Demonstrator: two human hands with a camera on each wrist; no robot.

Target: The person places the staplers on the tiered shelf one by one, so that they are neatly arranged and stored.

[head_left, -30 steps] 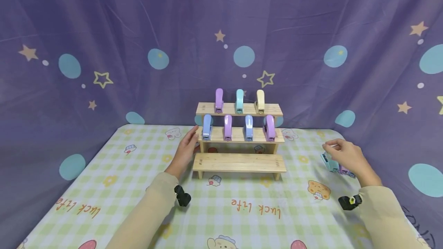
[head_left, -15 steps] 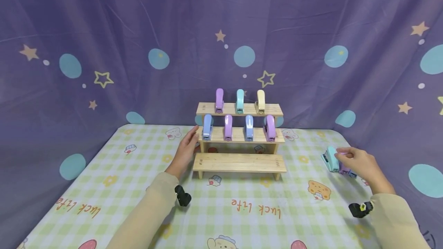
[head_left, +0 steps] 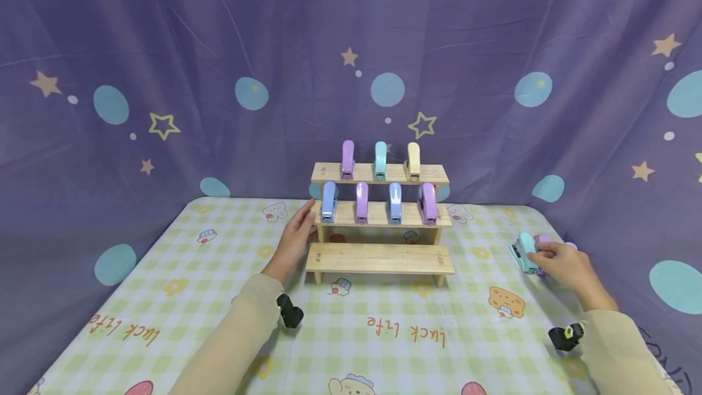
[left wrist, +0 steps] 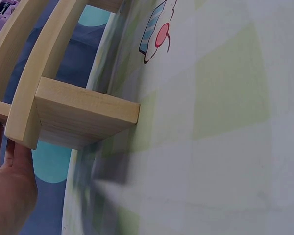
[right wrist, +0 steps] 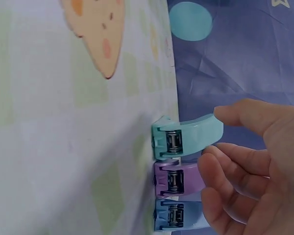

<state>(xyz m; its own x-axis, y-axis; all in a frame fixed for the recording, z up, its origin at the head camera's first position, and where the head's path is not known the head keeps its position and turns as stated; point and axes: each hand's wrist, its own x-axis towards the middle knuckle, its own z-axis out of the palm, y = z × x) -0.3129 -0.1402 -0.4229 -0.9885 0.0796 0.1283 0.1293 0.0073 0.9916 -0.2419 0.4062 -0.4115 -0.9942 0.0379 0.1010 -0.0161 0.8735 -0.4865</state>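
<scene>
My left hand [head_left: 296, 230] rests its extended fingers against the left end of the three-tier wooden display shelf [head_left: 378, 258], at the middle tier. In the left wrist view, the fingertips are partly hidden behind a board. At the table's right, my right hand [head_left: 567, 267] pinches the upper end of a teal stapler [right wrist: 198, 137] between thumb and fingers. That stapler stands on its base. A purple stapler [right wrist: 183, 178] and a blue stapler [right wrist: 181, 214] line up beside it, partly covered by my curled lower fingers.
Purple [head_left: 348, 160], teal [head_left: 380, 160] and cream [head_left: 413, 160] staplers stand on the top tier. Several blue and purple staplers [head_left: 361, 202] stand on the middle tier. The bottom tier is bare wood. A checked cloth [head_left: 219, 297] covers the table; a purple curtain [head_left: 274, 29] hangs behind.
My right hand moved right and down from above the teal stapler, then came back leftward to its upper end. The left hand and shelf stay put.
</scene>
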